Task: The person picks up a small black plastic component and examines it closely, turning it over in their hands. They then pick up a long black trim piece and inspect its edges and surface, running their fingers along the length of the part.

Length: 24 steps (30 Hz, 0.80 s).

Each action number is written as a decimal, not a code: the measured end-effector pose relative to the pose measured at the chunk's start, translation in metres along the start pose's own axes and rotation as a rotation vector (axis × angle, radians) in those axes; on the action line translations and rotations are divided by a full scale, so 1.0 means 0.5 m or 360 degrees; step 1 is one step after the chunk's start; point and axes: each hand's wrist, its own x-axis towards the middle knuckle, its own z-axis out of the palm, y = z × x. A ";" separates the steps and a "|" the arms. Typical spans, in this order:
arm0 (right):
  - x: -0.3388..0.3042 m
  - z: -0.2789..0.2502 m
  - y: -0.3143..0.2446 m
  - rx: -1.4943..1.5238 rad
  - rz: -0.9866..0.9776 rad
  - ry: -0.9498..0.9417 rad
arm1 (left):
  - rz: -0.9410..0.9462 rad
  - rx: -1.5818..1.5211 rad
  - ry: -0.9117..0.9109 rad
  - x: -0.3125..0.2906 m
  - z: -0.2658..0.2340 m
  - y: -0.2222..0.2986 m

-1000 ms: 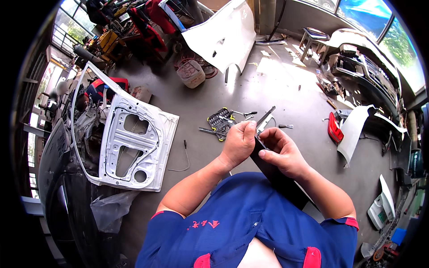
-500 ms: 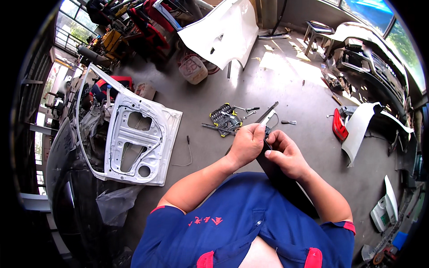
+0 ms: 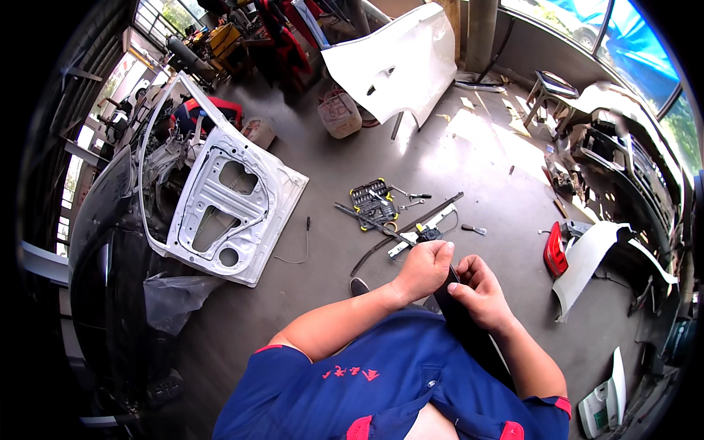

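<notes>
A long, dark black panel [image 3: 469, 326] slants in front of my shirt, its upper end between my hands. My left hand [image 3: 425, 270] is closed at that upper end, thumb on top. My right hand [image 3: 482, 295] pinches the panel's right edge with thumb and curled fingers. Just beyond my hands, a window regulator [image 3: 429, 233] with a pale rail and black motor lies on the floor beside a long dark strip [image 3: 381, 242]. Farther off is an open socket set [image 3: 372, 202] in a black case with yellow corners, wrenches [image 3: 411, 194] next to it.
At left a bare white door frame [image 3: 246, 198] stands by a dark car body [image 3: 103, 235]. A white panel [image 3: 396, 62] rises at the far side. Rightward lie a red tail light [image 3: 555, 251], a white fender [image 3: 587, 268] and a bumper [image 3: 623, 147]. A small tool [image 3: 474, 229] rests on the floor.
My view has shifted, and my hands with the panel now sit lower and slightly right in it, uncovering more of the window regulator. Both hands keep hold of the panel.
</notes>
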 end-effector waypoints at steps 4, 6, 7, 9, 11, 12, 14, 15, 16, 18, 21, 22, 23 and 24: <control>-0.028 -0.027 0.002 0.0027 0.0044 -0.0024 | 0.0022 0.0038 0.0015 -0.010 0.036 0.010; -0.040 -0.030 -0.001 0.0032 0.0053 -0.0026 | 0.0010 0.0056 -0.0029 -0.010 0.043 0.010; -0.044 -0.026 -0.003 0.0047 -0.0011 0.0024 | 0.0000 0.0071 -0.0067 -0.009 0.046 0.010; -0.052 -0.022 -0.007 0.0069 -0.0083 0.0096 | 0.0025 0.0064 -0.0050 -0.005 0.059 0.012; -0.057 -0.025 -0.014 0.0083 -0.0158 0.0077 | 0.0078 0.0078 -0.0038 0.000 0.066 0.021; -0.063 -0.030 -0.015 0.0096 -0.0169 0.0116 | 0.0122 0.0059 -0.0032 -0.001 0.069 0.019; -0.070 -0.042 -0.020 -0.0180 -0.0095 0.0088 | 0.0054 0.0137 -0.0118 -0.001 0.062 0.019; -0.070 -0.043 -0.020 -0.0149 -0.0074 0.0062 | 0.0065 0.0126 -0.0126 0.000 0.061 0.007; -0.067 -0.042 -0.011 -0.0032 -0.0154 0.0028 | 0.0077 0.0130 -0.0102 -0.002 0.062 0.014; -0.067 -0.043 -0.011 -0.0038 -0.0174 0.0001 | 0.0118 0.0051 -0.0135 0.000 0.062 0.017; -0.073 -0.044 -0.013 0.0006 -0.0221 -0.0010 | 0.0114 0.0085 -0.0174 0.001 0.064 0.024; -0.077 -0.046 -0.014 -0.0017 -0.0229 -0.0005 | 0.0137 0.0107 -0.0187 0.001 0.066 0.031; -0.083 -0.046 -0.009 -0.0004 -0.0223 0.0026 | 0.0106 0.0097 -0.0206 0.000 0.068 0.031; -0.085 -0.047 -0.008 -0.0018 -0.0241 0.0064 | 0.0123 0.0123 -0.0199 0.004 0.067 0.027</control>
